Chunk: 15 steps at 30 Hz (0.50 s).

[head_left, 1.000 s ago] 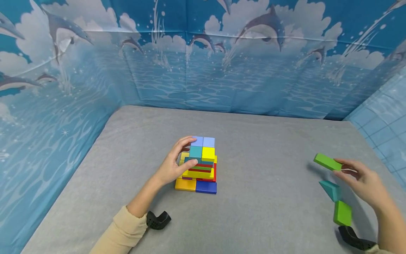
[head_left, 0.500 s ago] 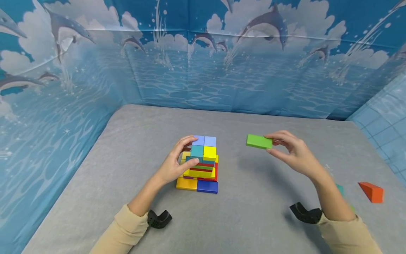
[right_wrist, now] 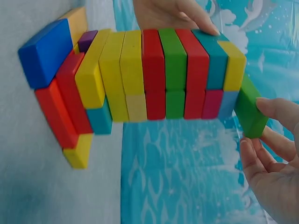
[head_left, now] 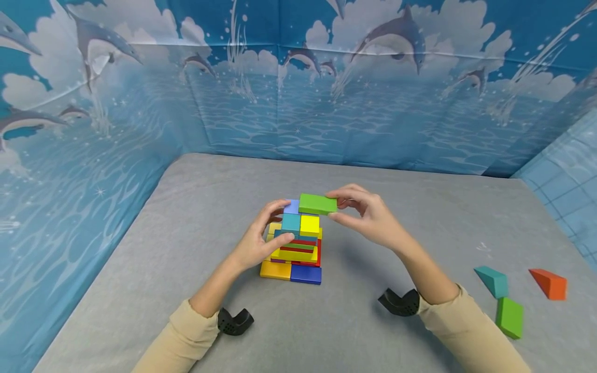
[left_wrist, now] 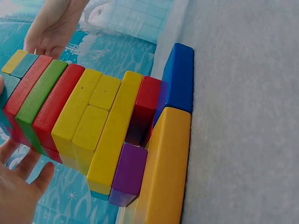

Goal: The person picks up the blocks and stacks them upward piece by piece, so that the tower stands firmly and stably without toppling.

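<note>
A tower of coloured wooden blocks (head_left: 295,253) stands on the grey cloth, with an orange-yellow block (head_left: 275,270) and a blue block (head_left: 306,275) at its foot. My left hand (head_left: 257,243) holds the tower's upper left side, thumb at the front and fingers behind. Between thumb and fingers, my right hand (head_left: 370,217) pinches one end of a green rectangular block (head_left: 317,204). That block overlaps the light-blue block (head_left: 291,206) on top in the head view. It is slightly tilted at the tower's top in the right wrist view, where the left thumb or finger touches a teal block (right_wrist: 212,60).
Off to the right lie a teal wedge (head_left: 493,282), an orange wedge (head_left: 549,284) and another green block (head_left: 510,317). A dolphin-print curtain (head_left: 298,103) encloses the back and sides of the grey surface (head_left: 210,191).
The right hand has carried the green block leftward from the far right to the tower's top, uncovering the loose blocks there. The left hand has kept its place on the tower.
</note>
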Each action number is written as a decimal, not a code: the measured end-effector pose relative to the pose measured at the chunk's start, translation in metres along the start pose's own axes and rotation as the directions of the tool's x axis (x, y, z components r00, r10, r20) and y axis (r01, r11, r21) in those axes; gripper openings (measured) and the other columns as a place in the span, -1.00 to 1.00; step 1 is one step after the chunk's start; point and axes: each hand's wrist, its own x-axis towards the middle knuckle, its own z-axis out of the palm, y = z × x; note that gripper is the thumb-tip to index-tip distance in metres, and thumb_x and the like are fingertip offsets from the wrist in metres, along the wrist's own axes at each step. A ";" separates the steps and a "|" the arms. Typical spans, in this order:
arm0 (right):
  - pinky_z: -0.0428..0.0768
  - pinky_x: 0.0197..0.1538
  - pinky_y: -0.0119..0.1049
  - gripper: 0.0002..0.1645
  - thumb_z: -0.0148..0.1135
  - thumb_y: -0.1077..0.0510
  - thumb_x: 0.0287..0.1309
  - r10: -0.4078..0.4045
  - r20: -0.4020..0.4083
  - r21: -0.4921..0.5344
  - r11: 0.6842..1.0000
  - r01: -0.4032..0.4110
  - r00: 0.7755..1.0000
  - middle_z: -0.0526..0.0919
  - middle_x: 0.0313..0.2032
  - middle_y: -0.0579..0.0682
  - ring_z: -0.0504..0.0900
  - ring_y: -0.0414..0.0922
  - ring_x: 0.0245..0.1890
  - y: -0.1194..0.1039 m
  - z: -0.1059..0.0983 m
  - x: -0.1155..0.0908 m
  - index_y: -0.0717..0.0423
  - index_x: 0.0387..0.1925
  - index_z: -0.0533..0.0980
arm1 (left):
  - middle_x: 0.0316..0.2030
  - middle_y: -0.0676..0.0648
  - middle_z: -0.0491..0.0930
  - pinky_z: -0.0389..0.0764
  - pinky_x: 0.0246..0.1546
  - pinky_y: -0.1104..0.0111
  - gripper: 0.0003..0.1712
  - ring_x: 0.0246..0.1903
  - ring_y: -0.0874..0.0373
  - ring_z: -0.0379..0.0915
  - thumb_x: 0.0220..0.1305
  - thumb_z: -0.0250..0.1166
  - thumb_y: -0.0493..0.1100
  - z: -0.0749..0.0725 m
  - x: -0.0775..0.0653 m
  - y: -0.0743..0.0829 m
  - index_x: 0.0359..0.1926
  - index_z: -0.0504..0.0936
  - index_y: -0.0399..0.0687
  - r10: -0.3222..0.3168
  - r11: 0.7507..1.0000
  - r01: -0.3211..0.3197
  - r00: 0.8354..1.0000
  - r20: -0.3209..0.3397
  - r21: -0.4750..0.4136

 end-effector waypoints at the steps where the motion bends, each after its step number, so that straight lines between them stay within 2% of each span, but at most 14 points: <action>1: 0.50 -0.03 -0.36 -0.58 0.27 0.34 0.03 -0.001 0.004 -0.001 1.000 0.001 1.000 0.52 -0.10 0.04 0.47 -0.14 -0.16 -0.001 0.002 0.002 0.24 0.00 0.50 | 0.20 -0.37 0.16 0.20 0.09 -0.18 -0.34 0.12 -0.27 0.16 0.22 0.20 -0.22 0.000 0.000 0.000 0.25 0.12 -0.35 -0.004 1.000 0.004 1.000 0.001 -0.004; 10: 0.50 -0.01 -0.26 -0.58 0.29 0.27 0.04 0.009 0.036 -0.037 0.999 -0.008 0.999 0.53 -0.08 0.00 0.47 -0.16 -0.10 -0.003 0.014 0.014 0.19 0.00 0.51 | 0.27 -0.34 0.07 0.19 0.13 -0.13 -0.25 0.17 -0.25 0.13 0.22 0.19 -0.24 0.000 0.000 -0.001 0.32 0.00 -0.29 -0.028 0.999 0.028 1.000 0.004 -0.018; 15: 0.51 -0.02 -0.31 -0.57 0.28 0.27 0.05 0.015 0.049 -0.030 0.999 -0.014 0.999 0.54 -0.03 0.03 0.49 -0.14 -0.10 -0.004 0.017 0.016 0.20 0.01 0.49 | 0.28 -0.34 0.06 0.21 0.13 -0.12 -0.25 0.16 -0.25 0.14 0.24 0.18 -0.23 0.000 0.000 -0.002 0.32 -0.01 -0.32 -0.003 1.000 0.003 1.000 0.007 -0.015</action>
